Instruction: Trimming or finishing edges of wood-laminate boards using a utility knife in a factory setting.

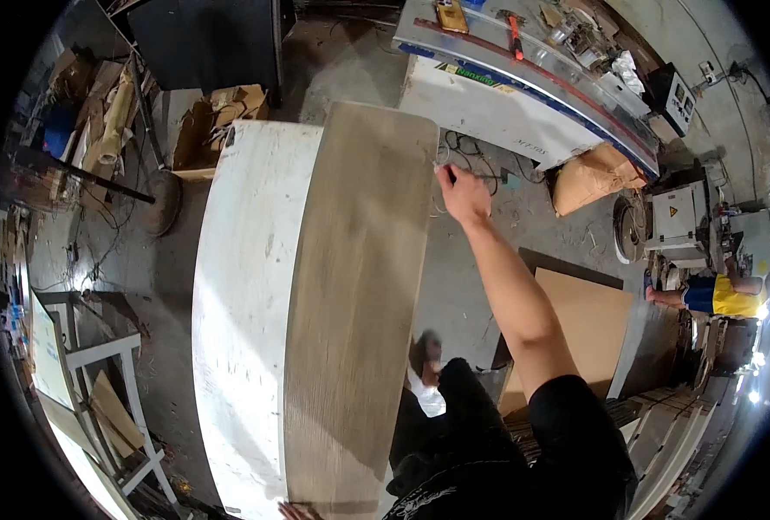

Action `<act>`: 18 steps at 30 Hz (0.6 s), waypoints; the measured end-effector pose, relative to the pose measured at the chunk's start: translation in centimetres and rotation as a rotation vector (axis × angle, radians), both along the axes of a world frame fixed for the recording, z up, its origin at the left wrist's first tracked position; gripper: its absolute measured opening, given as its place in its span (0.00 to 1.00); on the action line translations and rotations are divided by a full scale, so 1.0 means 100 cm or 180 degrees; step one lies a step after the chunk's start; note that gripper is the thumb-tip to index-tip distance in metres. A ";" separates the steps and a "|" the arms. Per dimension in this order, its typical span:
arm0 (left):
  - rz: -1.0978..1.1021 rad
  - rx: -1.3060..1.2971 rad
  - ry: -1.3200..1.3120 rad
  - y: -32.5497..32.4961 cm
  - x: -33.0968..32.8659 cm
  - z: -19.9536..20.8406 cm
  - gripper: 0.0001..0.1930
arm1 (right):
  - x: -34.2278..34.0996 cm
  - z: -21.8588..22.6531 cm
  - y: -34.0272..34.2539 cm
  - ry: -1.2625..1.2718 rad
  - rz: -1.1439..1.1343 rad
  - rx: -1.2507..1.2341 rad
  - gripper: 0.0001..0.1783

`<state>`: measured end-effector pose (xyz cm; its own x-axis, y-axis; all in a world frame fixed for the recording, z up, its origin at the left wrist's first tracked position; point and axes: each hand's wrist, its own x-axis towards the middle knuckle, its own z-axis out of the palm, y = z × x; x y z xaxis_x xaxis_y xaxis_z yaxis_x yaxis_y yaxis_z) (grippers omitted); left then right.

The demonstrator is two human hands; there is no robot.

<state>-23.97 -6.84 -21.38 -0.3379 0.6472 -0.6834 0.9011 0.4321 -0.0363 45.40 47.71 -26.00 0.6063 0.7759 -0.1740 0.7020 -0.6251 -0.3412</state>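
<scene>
A long brown wood-grain board [354, 277] lies lengthwise on a white worktable [246, 260], along its right side. At the board's far right edge is my right hand [465, 195], with the arm stretched out. Its fingers are closed in a pinch against the edge; whatever they hold is too small to make out. My left hand [296, 511] shows only at the bottom of the view, by the board's near left corner. Its visible fingers lie stretched out; the rest is cut off.
Beyond the board stands a metal-topped machine [532, 95] carrying a red-handled tool [516, 39]. A brown sack [597, 178] and tan panels [575, 325] are to the right. Left are a cardboard box [216, 126] and a white frame [133, 390]. Another person [723, 295] is far right.
</scene>
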 end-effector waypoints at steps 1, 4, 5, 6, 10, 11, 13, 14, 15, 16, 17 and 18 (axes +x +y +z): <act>0.0427 0.0231 -0.0432 0.014 0.000 -0.030 0.44 | -0.001 -0.002 0.002 0.0066 0.0008 0.0140 0.28; -0.0505 0.2139 -0.0113 0.200 0.171 -0.081 0.35 | 0.019 0.000 -0.008 0.0070 0.0017 0.0310 0.26; -0.0745 0.2600 -0.0329 0.270 0.228 -0.073 0.34 | 0.023 0.002 -0.008 0.0115 0.0076 0.0347 0.25; -0.0768 0.2431 -0.0732 0.334 0.273 -0.060 0.36 | 0.024 0.001 -0.006 0.0134 0.0133 0.0449 0.23; -0.0699 0.2493 -0.0667 0.522 0.418 -0.062 0.35 | 0.025 -0.007 -0.008 0.0162 0.0400 0.0606 0.22; -0.0706 0.2533 -0.0563 0.554 0.439 -0.067 0.35 | 0.022 -0.009 -0.008 0.0217 0.0442 0.0759 0.22; -0.0496 0.2616 -0.0263 0.610 0.483 -0.076 0.35 | 0.024 -0.008 0.001 0.0238 0.0643 0.0712 0.21; -0.0434 0.2600 -0.0058 0.622 0.502 -0.079 0.35 | 0.031 -0.009 -0.005 0.0224 0.0672 0.0584 0.21; -0.0386 0.2551 -0.0050 0.626 0.509 -0.082 0.35 | 0.033 -0.012 -0.012 0.0225 0.0716 0.0532 0.21; -0.0238 0.2596 -0.0122 0.632 0.521 -0.080 0.35 | 0.039 -0.014 -0.018 0.0130 0.0780 0.0715 0.20; -0.0083 0.2609 -0.0146 0.635 0.526 -0.080 0.34 | 0.040 -0.014 -0.020 0.0082 0.0863 0.0872 0.18; -0.0094 0.2631 -0.0160 0.637 0.527 -0.083 0.34 | 0.042 -0.013 -0.023 0.0105 0.0895 0.0783 0.18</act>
